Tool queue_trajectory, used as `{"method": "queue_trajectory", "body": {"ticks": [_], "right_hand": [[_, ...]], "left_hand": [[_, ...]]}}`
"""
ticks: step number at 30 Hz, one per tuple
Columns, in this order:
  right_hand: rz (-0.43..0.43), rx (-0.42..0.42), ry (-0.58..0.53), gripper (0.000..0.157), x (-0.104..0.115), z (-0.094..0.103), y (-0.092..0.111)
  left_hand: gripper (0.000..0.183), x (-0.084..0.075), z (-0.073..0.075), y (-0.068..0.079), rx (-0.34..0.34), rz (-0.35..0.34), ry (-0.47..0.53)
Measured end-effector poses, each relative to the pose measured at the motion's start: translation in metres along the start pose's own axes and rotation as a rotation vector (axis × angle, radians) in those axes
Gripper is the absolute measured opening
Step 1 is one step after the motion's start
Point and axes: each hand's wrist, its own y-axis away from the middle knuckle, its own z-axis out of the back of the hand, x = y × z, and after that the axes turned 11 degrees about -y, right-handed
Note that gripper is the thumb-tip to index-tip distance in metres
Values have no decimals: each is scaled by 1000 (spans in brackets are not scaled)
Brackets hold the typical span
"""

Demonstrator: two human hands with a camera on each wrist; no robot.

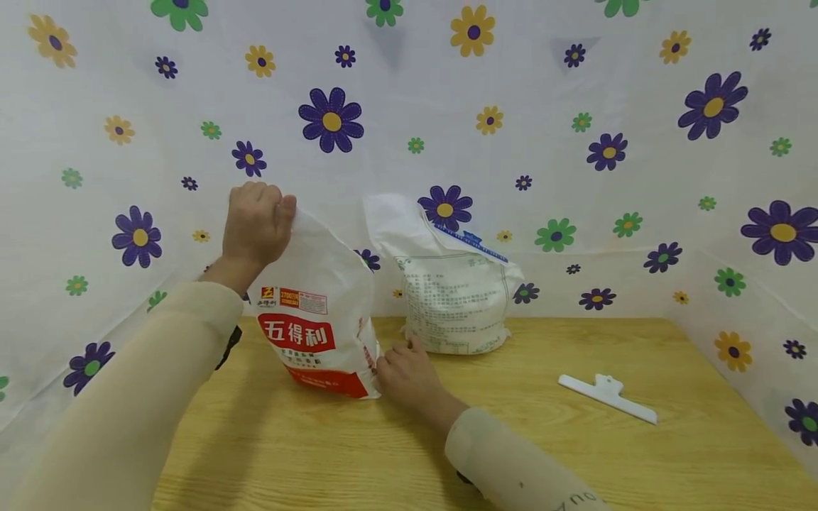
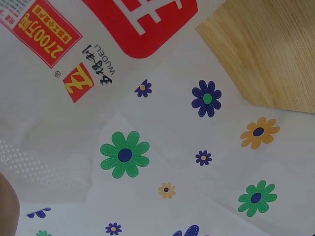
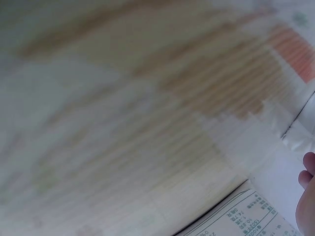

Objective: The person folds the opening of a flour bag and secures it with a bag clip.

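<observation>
A white flour bag (image 1: 319, 262) with red print stands tilted on the table, its top drawn up to the left. At that top corner my left hand (image 1: 258, 220) grips the bunched plastic. My right hand (image 1: 412, 376) holds the bag's lower right corner, close to the tabletop, with fingers curled at the edge. Up close in the left wrist view, the bag's front (image 2: 44, 108) shows its logo and a dotted strip. Only some fingertips of the right hand (image 3: 307, 196) enter the right wrist view, by the white plastic; much of that view is blurred.
Behind and to the right stands a second white bag (image 1: 456, 305) with green print, its top folded over and a blue sealing clip (image 1: 473, 243) across it. A white sealing clip (image 1: 607, 399) lies on the wooden table (image 1: 530, 440). Flower-patterned sheeting (image 1: 409, 92) encloses the back and sides.
</observation>
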Motion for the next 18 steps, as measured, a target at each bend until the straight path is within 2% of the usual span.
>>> {"method": "queue_trajectory", "body": {"ticks": [10,18], "right_hand": [[39,-52,12,24,-7,-2,10],[88,-158,-20,26,-17,-2,17]], "left_hand": [[62,-6,-1,1,-38,-65,-31],[62,-15,-3,-2,-37,-58,-27]]}}
